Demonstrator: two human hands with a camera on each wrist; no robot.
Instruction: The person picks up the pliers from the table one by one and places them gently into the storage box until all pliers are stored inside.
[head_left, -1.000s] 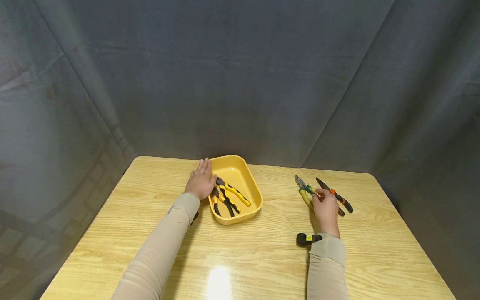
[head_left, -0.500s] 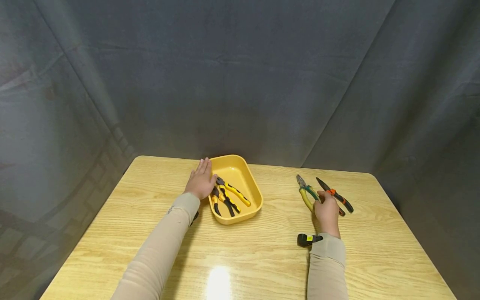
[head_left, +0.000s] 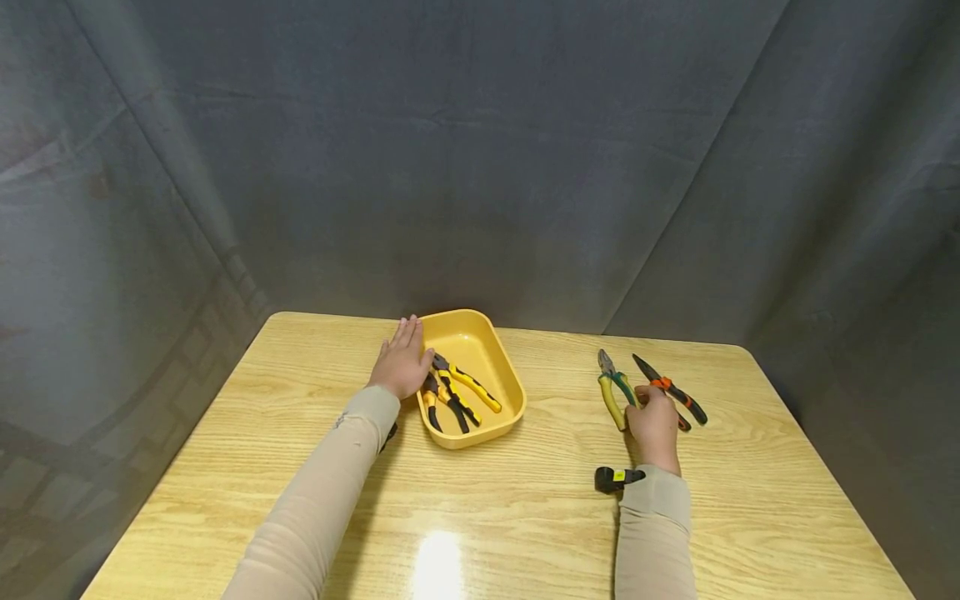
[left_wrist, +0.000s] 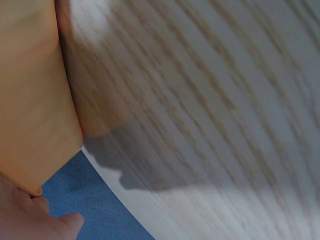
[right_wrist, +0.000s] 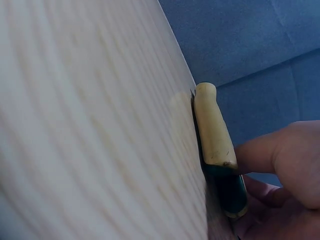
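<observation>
We log one yellow tray [head_left: 491,333] as landmark, standing on the wooden desk [head_left: 525,500] near its far edge. In the tray we count two pairs of yellow-and-black pliers [head_left: 457,392], lying side by side with heads toward the tray's left wall.

Left hand [head_left: 402,360]: we find it flat on the desk, touching the tray's left wall, its grip spread with fingers straight and holding nothing. The left wrist view shows only the tray wall [left_wrist: 30,100] against blurred desk grain.

Right hand [head_left: 654,417]: well to the right of the tray, its grip pinching the handles of the green-and-yellow pliers [head_left: 613,390], whose head points away from us. The right wrist view shows a finger against a pale yellow handle [right_wrist: 212,127].

Just right of those pliers, farther from the tray, lie orange-and-black pliers [head_left: 671,390]. A gray curtain [head_left: 480,150] hangs behind the tray.
</observation>
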